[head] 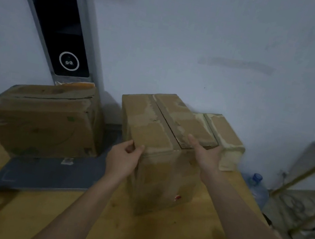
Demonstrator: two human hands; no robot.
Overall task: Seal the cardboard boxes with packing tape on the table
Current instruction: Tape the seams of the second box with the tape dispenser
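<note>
A tall cardboard box [161, 140] is shown standing upright on the wooden table [154, 238], near its far edge and close to the wall [207, 34]. Its top flaps are folded down, and a dark open seam is seen running along the middle of the top; patches of old tape residue are visible on the flaps. The near top corner of the box is pinched by the left hand [123, 160], the thumb and fingers being closed on the cardboard edge. The right hand [205, 156] is laid flat and open on the near end of the right top flap, fingers extended, nothing being grasped. A smaller box [225, 138], heavily taped, is set just behind and to the right of the tall one, touching it. A second, wider cardboard box [43, 119] is placed well apart on the left, tilted back towards the wall. Between the two, a flat grey slab [51, 174] is seen lying on the table. A water bottle [257, 189] with a blue cap is visible beyond the table's right edge, beside a shelf frame [304, 177]. A dark vertical panel [61, 27] is mounted on the wall behind the left box.
</note>
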